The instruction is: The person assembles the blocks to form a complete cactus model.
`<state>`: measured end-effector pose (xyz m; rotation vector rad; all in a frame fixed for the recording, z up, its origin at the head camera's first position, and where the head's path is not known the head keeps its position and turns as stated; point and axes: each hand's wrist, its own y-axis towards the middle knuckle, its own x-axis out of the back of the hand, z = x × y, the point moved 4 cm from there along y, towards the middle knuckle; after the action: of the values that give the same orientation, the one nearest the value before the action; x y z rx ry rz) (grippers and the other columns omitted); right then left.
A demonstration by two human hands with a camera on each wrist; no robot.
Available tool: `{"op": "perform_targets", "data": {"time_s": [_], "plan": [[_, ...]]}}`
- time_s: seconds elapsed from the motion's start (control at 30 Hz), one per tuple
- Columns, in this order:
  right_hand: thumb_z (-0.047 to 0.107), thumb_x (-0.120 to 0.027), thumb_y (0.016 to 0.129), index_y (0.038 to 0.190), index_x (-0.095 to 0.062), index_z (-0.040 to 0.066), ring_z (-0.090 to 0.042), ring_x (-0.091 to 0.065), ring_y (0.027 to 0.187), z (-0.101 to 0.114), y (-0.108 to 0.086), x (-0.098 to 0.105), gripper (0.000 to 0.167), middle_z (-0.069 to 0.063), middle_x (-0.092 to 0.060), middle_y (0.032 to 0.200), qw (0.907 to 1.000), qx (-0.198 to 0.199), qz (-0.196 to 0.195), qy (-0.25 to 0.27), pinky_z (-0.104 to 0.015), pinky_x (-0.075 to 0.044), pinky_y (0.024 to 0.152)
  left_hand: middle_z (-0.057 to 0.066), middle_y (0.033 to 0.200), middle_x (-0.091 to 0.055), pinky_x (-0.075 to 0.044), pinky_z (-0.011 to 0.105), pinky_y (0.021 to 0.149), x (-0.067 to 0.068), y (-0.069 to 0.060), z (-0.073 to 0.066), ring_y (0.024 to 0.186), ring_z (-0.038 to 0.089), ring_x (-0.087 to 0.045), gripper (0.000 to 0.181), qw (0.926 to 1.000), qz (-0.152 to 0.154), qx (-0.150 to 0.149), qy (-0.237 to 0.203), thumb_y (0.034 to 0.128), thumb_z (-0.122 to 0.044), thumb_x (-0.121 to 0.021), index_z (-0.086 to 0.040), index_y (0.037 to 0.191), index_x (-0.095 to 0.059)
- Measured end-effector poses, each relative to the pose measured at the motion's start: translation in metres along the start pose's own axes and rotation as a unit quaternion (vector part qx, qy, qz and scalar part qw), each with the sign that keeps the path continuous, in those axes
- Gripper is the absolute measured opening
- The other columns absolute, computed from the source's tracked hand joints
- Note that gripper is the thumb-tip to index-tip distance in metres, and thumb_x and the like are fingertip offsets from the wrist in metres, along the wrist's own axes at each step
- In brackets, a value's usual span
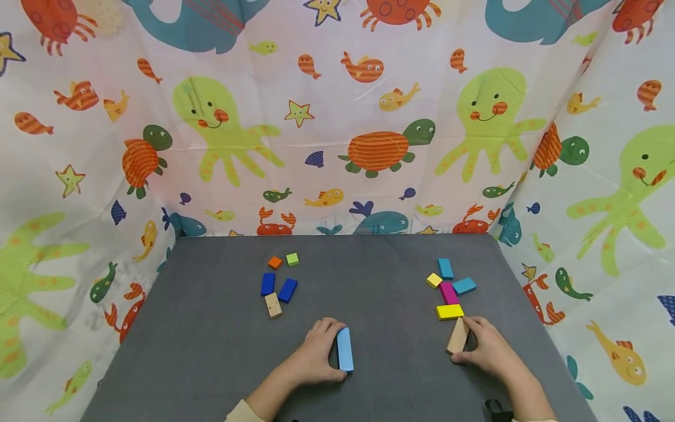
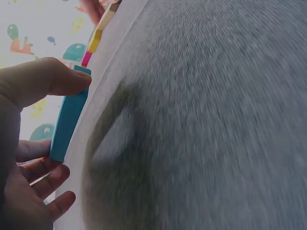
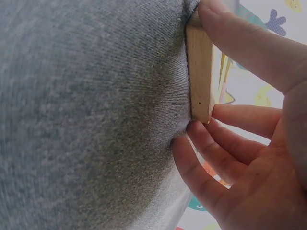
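Note:
My left hand (image 1: pixel 315 354) pinches a long light blue block (image 1: pixel 345 350) by its two ends, thumb at the near end and fingers at the far end. In the left wrist view the blue block (image 2: pixel 70 117) hangs over the cloth, with a shadow below. My right hand (image 1: pixel 491 351) grips a plain wooden block (image 1: pixel 458 336) the same way. The right wrist view shows that wooden block (image 3: pixel 199 72) lying against the cloth. Its far end is close to a yellow block (image 1: pixel 449 312); whether they touch I cannot tell. Beyond it lies a magenta block (image 1: pixel 449 293).
A small yellow block (image 1: pixel 434 280) and two blue-teal blocks, one upper (image 1: pixel 445 268) and one lower (image 1: pixel 464 286), lie at the right. At the left are an orange block (image 1: pixel 275 262), a green block (image 1: pixel 292 259), two dark blue blocks (image 1: pixel 268 284) and a wooden one (image 1: pixel 273 305).

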<state>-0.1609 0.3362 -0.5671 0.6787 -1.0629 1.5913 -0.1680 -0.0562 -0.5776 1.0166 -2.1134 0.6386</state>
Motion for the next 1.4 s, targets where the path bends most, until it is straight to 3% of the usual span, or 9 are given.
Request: {"op": "perform_targets", "data": {"time_s": [0.23, 0.53, 0.73, 0.87, 1.0, 1.23, 1.4], "plan": [[0.049, -0.093, 0.064, 0.146, -0.042, -0.012, -0.046, -0.049, 0.12, 0.002, 0.002, 0.001, 0.114, -0.034, -0.047, 0.138, 1.0, -0.004, 0.004, -0.002, -0.063, -0.043, 0.1, -0.002, 0.139, -0.043, -0.038, 0.047, 0.102, -0.012, 0.014, -0.013, 0.123, 0.018, -0.04, 0.094, 0.9995, 0.014, -0.025, 0.014, 0.0717, -0.038, -0.088, -0.016, 0.15, -0.042], [0.049, -0.094, 0.062, 0.146, -0.041, -0.013, -0.05, -0.046, 0.125, 0.003, 0.001, 0.002, 0.117, -0.036, -0.044, 0.141, 0.9999, -0.009, 0.01, -0.009, -0.065, -0.042, 0.101, -0.001, 0.139, -0.044, -0.038, 0.047, 0.102, -0.025, 0.022, -0.019, 0.126, 0.019, -0.04, 0.095, 0.9975, 0.013, -0.048, 0.05, 0.07, -0.041, -0.089, -0.017, 0.15, -0.044], [0.049, -0.094, 0.063, 0.146, -0.041, -0.013, -0.048, -0.048, 0.123, 0.003, 0.001, 0.0, 0.116, -0.035, -0.045, 0.14, 0.9999, -0.007, 0.008, -0.012, -0.064, -0.042, 0.1, 0.001, 0.14, -0.044, -0.037, 0.05, 0.103, -0.03, 0.022, -0.017, 0.129, 0.022, -0.039, 0.096, 0.9966, 0.009, -0.045, 0.068, 0.0703, -0.041, -0.089, -0.017, 0.151, -0.043], [0.047, -0.094, 0.065, 0.146, -0.042, -0.013, -0.045, -0.05, 0.119, 0.009, -0.003, 0.005, 0.113, -0.033, -0.048, 0.137, 0.9998, 0.002, -0.001, -0.022, -0.062, -0.045, 0.098, 0.003, 0.149, -0.04, -0.035, 0.052, 0.107, -0.031, 0.018, -0.015, 0.135, 0.023, -0.036, 0.104, 0.9968, 0.013, -0.042, 0.067, 0.0734, -0.046, -0.088, -0.015, 0.157, -0.034], [0.044, -0.094, 0.065, 0.146, -0.043, -0.012, -0.044, -0.05, 0.118, 0.02, -0.008, 0.015, 0.11, -0.031, -0.049, 0.136, 0.9992, 0.018, -0.016, -0.032, -0.062, -0.047, 0.095, 0.003, 0.156, -0.036, -0.033, 0.055, 0.111, -0.032, 0.014, -0.012, 0.141, 0.025, -0.032, 0.114, 0.9979, 0.012, -0.03, 0.057, 0.0734, -0.055, -0.086, -0.013, 0.161, -0.026], [0.037, -0.095, 0.067, 0.147, -0.045, -0.007, -0.043, -0.049, 0.122, 0.051, -0.003, 0.021, 0.104, -0.029, -0.048, 0.139, 0.9952, 0.079, -0.056, -0.012, -0.063, -0.047, 0.096, 0.0, 0.151, -0.041, -0.034, 0.056, 0.109, -0.034, 0.016, -0.009, 0.139, 0.025, -0.036, 0.099, 0.9992, -0.012, -0.014, 0.037, 0.0755, -0.06, -0.082, -0.019, 0.155, -0.039], [0.034, -0.094, 0.069, 0.146, -0.047, -0.004, -0.042, -0.046, 0.128, 0.071, 0.009, 0.017, 0.098, -0.025, -0.046, 0.143, 0.9915, 0.114, -0.062, -0.003, -0.062, -0.046, 0.099, 0.0, 0.148, -0.043, -0.035, 0.055, 0.108, -0.034, 0.017, -0.007, 0.137, 0.024, -0.037, 0.099, 0.9988, -0.02, -0.013, 0.042, 0.0733, -0.061, -0.083, -0.02, 0.153, -0.042]]}}
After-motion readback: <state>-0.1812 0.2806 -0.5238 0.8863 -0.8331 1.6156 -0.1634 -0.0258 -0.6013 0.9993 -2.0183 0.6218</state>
